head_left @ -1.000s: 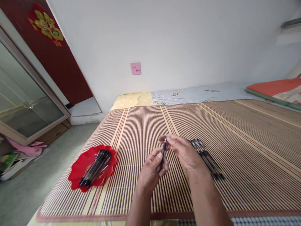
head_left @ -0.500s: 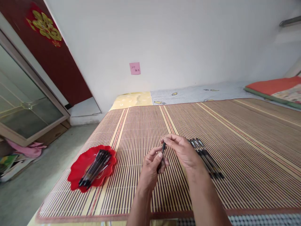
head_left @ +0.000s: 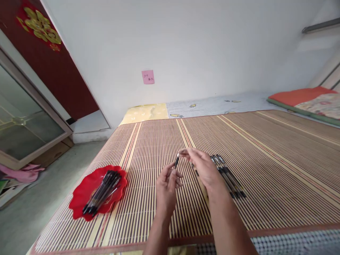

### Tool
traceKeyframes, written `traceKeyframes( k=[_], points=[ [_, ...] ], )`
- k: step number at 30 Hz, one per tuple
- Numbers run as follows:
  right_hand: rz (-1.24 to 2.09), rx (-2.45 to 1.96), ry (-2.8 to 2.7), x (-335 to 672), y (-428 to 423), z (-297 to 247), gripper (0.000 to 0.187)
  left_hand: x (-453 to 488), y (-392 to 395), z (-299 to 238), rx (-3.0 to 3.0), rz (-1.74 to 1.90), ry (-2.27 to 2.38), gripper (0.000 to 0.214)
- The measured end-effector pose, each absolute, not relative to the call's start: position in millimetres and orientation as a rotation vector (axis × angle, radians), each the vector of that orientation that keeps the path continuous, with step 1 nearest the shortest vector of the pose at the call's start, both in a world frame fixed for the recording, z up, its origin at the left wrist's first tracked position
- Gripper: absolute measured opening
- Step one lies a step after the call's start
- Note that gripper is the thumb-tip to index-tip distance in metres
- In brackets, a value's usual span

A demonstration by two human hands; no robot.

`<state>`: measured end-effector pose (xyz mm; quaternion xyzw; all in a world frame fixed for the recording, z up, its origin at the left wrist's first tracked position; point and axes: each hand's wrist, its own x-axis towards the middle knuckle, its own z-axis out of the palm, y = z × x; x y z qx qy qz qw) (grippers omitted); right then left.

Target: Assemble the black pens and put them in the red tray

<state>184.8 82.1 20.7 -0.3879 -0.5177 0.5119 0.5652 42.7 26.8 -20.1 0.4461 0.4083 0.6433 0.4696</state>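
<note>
My left hand (head_left: 166,186) grips a black pen (head_left: 176,161) by its barrel, tip pointing up and away. My right hand (head_left: 204,168) pinches the pen's upper end with thumb and forefinger. Both hands hover over a striped bamboo mat (head_left: 265,156). Just right of my right hand lies a row of several black pens (head_left: 227,175) on the mat. To the left, a red scalloped plate (head_left: 79,198) holds several more black pens (head_left: 101,193).
The mat covers a bed with a patterned sheet (head_left: 212,105) at its far end against a white wall with a pink note (head_left: 147,76). An orange cushion (head_left: 297,96) lies far right. A glass door (head_left: 23,120) and floor clutter are left.
The camera view shifted slightly right and the hands drifted left and a little farther out. The right fingers stay at the pen's upper end; the pen now tilts more to the right.
</note>
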Motion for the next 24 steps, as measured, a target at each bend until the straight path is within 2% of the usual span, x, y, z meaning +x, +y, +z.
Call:
traceKeyframes(
  k=[5,13,18,24],
  points=[
    [0.896,-1.122,-1.105,213,95,5,0.033,30,32,-20,0.893,1.567,0.959,0.039],
    [0.366,-1.929,-1.947,196,103,-15,0.039,25,34,-25,0.756,1.517,0.948,0.046],
    [0.381,-1.990,-2.057,178,99,-18,0.026,26,35,-23,0.721,1.524,0.945,0.049],
    [0.206,-2.032,-2.044,178,98,-18,0.025,25,37,-27,0.730,1.523,0.917,0.044]
  ],
)
